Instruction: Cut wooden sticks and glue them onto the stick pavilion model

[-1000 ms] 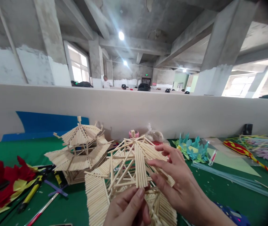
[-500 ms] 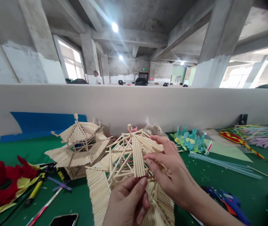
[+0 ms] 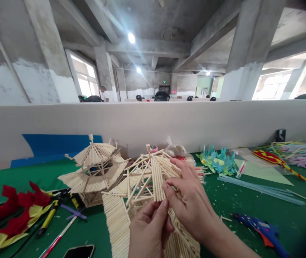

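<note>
A pavilion model built of pale wooden sticks stands in front of me, its upper roof partly an open frame. A row of sticks slopes down from its peak as one roof panel. My left hand is closed, thumb and forefinger pinching at the lower end of that row. My right hand is closed too, thumb and forefinger pressed together at the row's right edge; whatever lies between them is hidden. Behind the right hand, other roof sticks are partly covered.
A second stick pavilion stands at the left. Red and yellow crafts, a knife and a phone lie nearer. To the right are a blue glue gun, glue sticks and a paper lotus. A white partition runs behind.
The view has shifted slightly, so the table things appear further right. My right thumb and forefinger have drawn down closer to my left fingers along the stick row.
</note>
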`<act>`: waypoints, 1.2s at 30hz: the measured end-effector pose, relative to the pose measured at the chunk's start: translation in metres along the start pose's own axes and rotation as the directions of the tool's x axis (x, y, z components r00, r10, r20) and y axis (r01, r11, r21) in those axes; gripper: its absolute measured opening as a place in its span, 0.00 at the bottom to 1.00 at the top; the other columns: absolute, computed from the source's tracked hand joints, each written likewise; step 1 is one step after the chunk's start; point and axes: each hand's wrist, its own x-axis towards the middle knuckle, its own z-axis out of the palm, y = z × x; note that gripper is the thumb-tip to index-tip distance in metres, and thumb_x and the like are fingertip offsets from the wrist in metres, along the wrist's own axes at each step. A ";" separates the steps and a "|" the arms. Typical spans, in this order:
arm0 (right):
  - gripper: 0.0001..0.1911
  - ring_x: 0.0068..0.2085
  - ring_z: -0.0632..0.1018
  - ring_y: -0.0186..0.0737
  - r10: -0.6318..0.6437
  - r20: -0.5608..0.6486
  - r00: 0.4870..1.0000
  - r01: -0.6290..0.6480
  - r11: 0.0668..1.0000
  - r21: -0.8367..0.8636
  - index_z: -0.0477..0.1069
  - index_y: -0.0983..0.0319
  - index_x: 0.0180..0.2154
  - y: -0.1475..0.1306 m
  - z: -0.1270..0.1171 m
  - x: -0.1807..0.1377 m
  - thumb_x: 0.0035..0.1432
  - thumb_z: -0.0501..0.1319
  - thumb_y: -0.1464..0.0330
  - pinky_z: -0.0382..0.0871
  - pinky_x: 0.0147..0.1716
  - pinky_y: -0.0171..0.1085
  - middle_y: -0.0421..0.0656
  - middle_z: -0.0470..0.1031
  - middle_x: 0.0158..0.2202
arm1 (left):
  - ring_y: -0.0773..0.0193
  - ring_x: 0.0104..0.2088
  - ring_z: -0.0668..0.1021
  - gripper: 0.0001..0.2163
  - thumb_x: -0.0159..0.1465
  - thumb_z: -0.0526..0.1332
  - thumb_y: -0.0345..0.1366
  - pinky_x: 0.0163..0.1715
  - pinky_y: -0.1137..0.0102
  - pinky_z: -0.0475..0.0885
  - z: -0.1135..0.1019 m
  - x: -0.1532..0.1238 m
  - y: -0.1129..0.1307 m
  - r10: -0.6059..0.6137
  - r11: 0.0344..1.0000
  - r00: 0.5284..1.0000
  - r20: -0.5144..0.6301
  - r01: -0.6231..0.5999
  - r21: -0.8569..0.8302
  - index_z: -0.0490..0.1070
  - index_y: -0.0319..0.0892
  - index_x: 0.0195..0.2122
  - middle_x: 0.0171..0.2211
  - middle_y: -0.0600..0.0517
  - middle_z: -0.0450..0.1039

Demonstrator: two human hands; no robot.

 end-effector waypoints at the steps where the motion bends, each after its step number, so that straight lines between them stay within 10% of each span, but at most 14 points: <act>1: 0.10 0.56 0.61 0.49 0.010 -0.009 1.000 -0.009 1.000 0.008 0.71 0.62 0.25 0.001 0.001 -0.001 0.55 0.54 0.72 0.55 0.53 0.52 0.51 0.61 0.54 | 0.79 0.10 0.61 0.12 0.43 0.71 0.38 0.11 0.82 0.54 -0.001 0.000 -0.001 0.007 1.000 1.000 -0.002 -0.007 -0.002 0.70 0.38 0.18 0.09 0.58 0.66; 36: 0.06 0.56 0.63 0.52 0.140 -0.134 0.981 -0.136 0.990 0.039 0.72 0.62 0.25 0.000 0.019 -0.001 0.50 0.56 0.72 0.56 0.52 0.54 0.53 0.64 0.55 | 0.78 0.12 0.65 0.13 0.40 0.73 0.40 0.14 0.83 0.56 -0.006 0.005 -0.001 -0.019 1.000 0.999 0.047 0.019 -0.001 0.75 0.37 0.19 0.09 0.57 0.67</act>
